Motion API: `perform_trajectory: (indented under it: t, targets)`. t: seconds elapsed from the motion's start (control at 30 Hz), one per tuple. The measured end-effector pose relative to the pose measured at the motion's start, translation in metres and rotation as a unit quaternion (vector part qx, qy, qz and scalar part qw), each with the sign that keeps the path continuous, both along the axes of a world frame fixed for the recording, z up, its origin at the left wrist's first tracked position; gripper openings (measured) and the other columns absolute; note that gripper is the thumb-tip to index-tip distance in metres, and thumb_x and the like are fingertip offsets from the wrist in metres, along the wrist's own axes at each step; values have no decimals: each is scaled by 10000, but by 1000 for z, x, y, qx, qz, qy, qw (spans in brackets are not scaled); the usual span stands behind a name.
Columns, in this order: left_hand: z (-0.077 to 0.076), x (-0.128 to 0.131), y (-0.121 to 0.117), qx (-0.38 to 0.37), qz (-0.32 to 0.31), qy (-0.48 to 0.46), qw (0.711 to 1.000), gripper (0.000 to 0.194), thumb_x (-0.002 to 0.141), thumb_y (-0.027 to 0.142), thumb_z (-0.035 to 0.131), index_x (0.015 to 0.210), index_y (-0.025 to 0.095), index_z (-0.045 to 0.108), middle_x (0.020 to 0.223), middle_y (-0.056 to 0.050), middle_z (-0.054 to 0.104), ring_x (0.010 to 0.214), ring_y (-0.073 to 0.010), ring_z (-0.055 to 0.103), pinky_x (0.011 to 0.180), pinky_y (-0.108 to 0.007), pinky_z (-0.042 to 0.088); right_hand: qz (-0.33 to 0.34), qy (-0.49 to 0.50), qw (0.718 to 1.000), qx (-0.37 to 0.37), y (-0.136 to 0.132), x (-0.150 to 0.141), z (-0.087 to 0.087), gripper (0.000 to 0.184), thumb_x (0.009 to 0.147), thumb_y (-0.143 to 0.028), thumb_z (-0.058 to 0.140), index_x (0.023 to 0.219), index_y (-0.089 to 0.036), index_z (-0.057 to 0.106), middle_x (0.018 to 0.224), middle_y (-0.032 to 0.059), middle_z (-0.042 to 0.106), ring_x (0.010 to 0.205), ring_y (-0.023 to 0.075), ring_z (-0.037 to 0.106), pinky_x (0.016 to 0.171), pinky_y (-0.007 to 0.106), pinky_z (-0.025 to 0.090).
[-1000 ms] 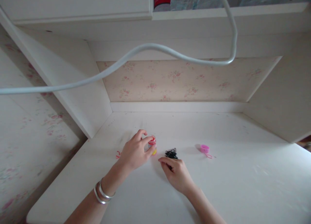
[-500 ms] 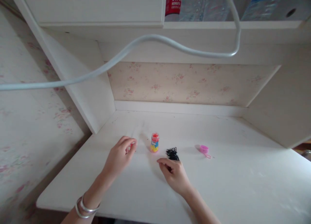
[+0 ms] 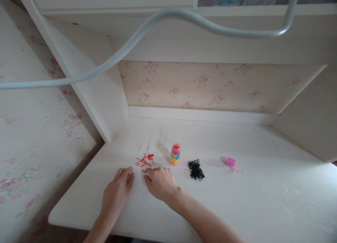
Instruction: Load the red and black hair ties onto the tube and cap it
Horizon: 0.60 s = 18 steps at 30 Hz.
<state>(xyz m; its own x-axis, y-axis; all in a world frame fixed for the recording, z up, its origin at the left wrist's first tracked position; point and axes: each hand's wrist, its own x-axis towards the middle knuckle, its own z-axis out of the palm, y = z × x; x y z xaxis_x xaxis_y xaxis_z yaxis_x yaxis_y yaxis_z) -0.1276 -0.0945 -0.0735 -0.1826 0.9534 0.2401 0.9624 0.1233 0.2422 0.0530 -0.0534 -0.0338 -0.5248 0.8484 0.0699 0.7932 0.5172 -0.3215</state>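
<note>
A loose spread of red rubber bands [image 3: 144, 160] lies on the white table [image 3: 231, 208], just beyond my hands. My right hand [image 3: 161, 182] reaches in from the right with curled fingers. One red rubber band [image 3: 144, 171] shows at its index fingertip, apparently pinched there. My left hand [image 3: 117, 188] is closed beside it, thumb near the forefinger; anything inside is hidden. Behind my right hand stands a small clear jar [image 3: 175, 154], upright and uncapped, with red and yellow contents and a blue label. A heap of black rubber bands [image 3: 196, 170] lies right of it.
A pink ring-shaped cap [image 3: 231, 162] with a loop lies farther right. White shelving [image 3: 158, 28] overhangs the table's back, with bottles above. A pale cable [image 3: 116, 58] crosses the upper view. Flowered wallpaper [image 3: 39, 144] covers the left wall.
My right hand has moved left, from beside the black heap to the red bands. My left hand has drawn nearer me, leaving the red bands in plain sight. The view has tilted down.
</note>
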Motion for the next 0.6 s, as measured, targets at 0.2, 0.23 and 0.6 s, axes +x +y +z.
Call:
perform_trajectory:
  t: [0.2,0.23,0.6]
  targets:
    - [2,5,-1,-27,8,67,997,323,953,341,393,1212,248,562,1165,-44,602,709,-135,660,506,-232,413,-6,-52,999,3,14,-24,-11,262,892,-259,408,888,-185,660,855,103,724,780,243,692,646,309,484]
    - [2,5,-1,-31,9,74,997,334,955,344,386,1228,257,558,1187,-46,592,691,-131,658,492,-233,409,-2,-57,998,2,14,-25,-11,238,873,-236,426,897,-182,656,852,103,723,772,242,692,640,306,482]
    - [-7,7,3,-26,-40,81,996,467,932,244,352,1377,338,455,1460,18,423,809,-164,664,618,-269,516,-87,182,979,40,1,50,48,328,945,-350,392,880,-211,682,622,-2,628,531,107,538,520,201,333]
